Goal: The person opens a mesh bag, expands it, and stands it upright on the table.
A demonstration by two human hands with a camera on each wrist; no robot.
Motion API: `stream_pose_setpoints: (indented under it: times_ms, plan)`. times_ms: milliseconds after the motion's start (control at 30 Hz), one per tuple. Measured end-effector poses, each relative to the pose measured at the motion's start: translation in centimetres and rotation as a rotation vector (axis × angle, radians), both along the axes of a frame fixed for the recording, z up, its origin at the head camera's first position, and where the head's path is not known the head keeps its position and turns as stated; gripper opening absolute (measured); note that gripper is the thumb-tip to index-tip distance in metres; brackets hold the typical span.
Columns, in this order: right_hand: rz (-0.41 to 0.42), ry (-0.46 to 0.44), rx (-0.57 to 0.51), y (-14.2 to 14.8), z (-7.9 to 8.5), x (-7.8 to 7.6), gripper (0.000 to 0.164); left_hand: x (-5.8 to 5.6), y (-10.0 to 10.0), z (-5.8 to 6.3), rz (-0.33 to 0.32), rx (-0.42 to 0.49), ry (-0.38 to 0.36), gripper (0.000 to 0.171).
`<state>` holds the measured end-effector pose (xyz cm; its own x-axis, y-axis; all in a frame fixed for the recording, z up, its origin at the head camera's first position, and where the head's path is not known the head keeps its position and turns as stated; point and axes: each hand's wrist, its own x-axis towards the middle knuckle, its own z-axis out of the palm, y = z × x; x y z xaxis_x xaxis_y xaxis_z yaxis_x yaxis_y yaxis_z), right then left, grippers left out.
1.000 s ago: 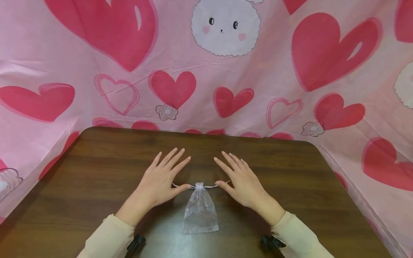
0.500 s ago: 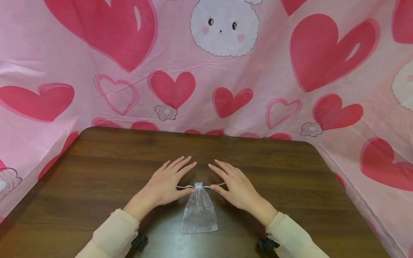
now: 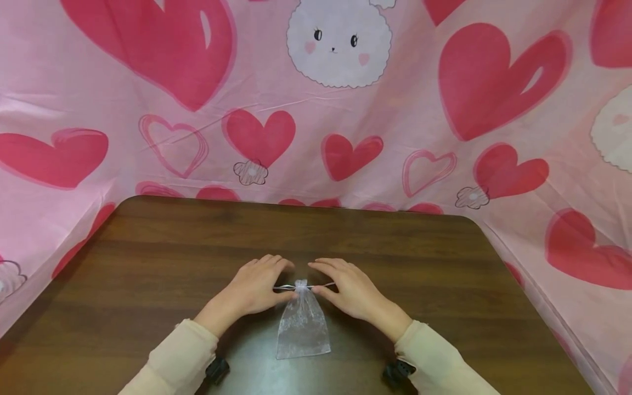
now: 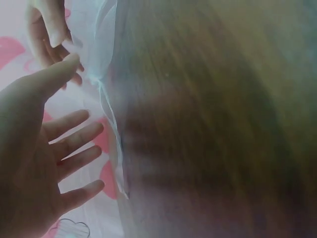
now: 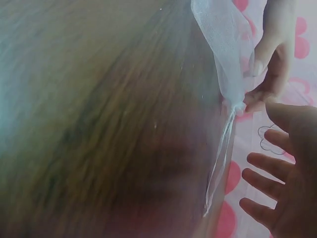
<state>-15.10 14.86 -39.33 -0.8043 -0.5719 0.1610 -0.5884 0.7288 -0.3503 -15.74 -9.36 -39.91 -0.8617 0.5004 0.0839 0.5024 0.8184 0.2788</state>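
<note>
A sheer white organza drawstring bag (image 3: 303,326) lies flat on the table, its gathered neck pointing away from me. White drawstrings (image 5: 218,163) run out from the neck to both sides. My left hand (image 3: 257,285) hovers at the left of the neck, thumb near the gathers and fingers relaxed. On the right, my right hand (image 3: 353,288) mirrors it, its thumb tip overlapping the drawstring in the head view. Both wrist views show the fingers spread and loosely bent, with nothing between them. The bag looks flat.
The dark brown wooden table (image 3: 197,230) has rounded far corners. Behind it and along its sides hangs a pink cloth (image 3: 306,120) printed with hearts. A small black device (image 3: 217,370) sits at the left wrist and another black device (image 3: 399,373) at the right.
Both hands have come inward and closer together around the bag's neck, and their fingers have bent more. The bag stays in its place on the table.
</note>
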Motion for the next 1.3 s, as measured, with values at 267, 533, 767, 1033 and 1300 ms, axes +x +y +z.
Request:
stream_pose_setpoints:
  times_ms: [267,533,767,1033,1300]
  plan:
    - [0.015,-0.019,-0.028,-1.0,-0.5,-0.3,0.041,-0.2,0.5,-0.3,-0.015,0.033,-0.015,0.045]
    - [0.008,-0.046,-0.003,-1.9,-1.0,-0.4,0.032,-0.3,0.9,-0.5,-0.077,0.030,0.028,0.039]
    - [-0.002,-0.041,-0.014,-2.4,-1.0,-0.3,0.025,-0.1,1.1,-0.4,-0.078,0.030,0.029,0.029]
    - [-0.042,-0.091,-0.073,-2.3,-1.1,0.4,0.018,0.7,1.2,-0.3,-0.044,0.116,-0.015,0.023]
    - [-0.098,-0.115,-0.214,-2.2,-0.7,0.8,0.011,1.4,1.3,0.6,-0.021,0.178,-0.021,0.021]
